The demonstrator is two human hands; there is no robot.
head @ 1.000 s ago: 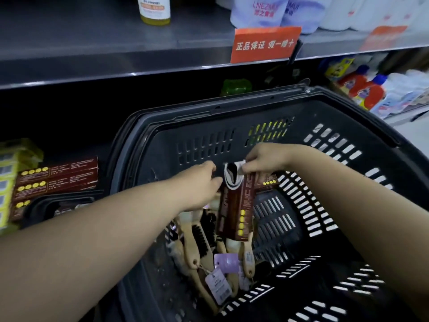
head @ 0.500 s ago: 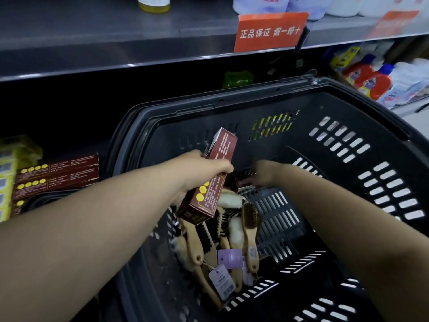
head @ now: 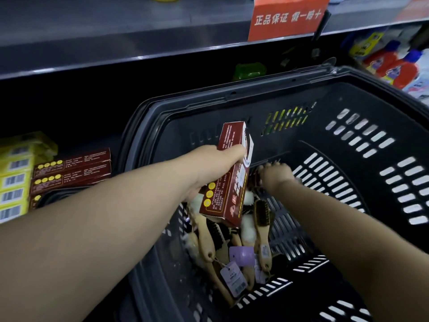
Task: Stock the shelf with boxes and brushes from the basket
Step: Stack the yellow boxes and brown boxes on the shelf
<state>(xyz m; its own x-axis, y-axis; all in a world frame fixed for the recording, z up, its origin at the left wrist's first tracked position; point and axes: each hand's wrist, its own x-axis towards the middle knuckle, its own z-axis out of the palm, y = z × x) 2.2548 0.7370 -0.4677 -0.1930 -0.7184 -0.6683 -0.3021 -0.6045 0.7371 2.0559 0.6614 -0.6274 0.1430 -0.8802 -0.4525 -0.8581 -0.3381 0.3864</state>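
Red-brown box is in the middle of the frame, over the dark basket, held tight by the left grip. The right grip is blurry, down by the wooden brushes. I cannot tell if it holds anything.

The box in your left hand is thin card. It is red-brown, smooth and a little shiny. The basket is dark grey plastic, hard and dull, with a smooth rim. The brushes in it have smooth, pale wood handles and dark, rough bristles. Some have white fluffy ends. Their tags look like paper. The shelf above is smooth grey metal, with a shine along its edge.
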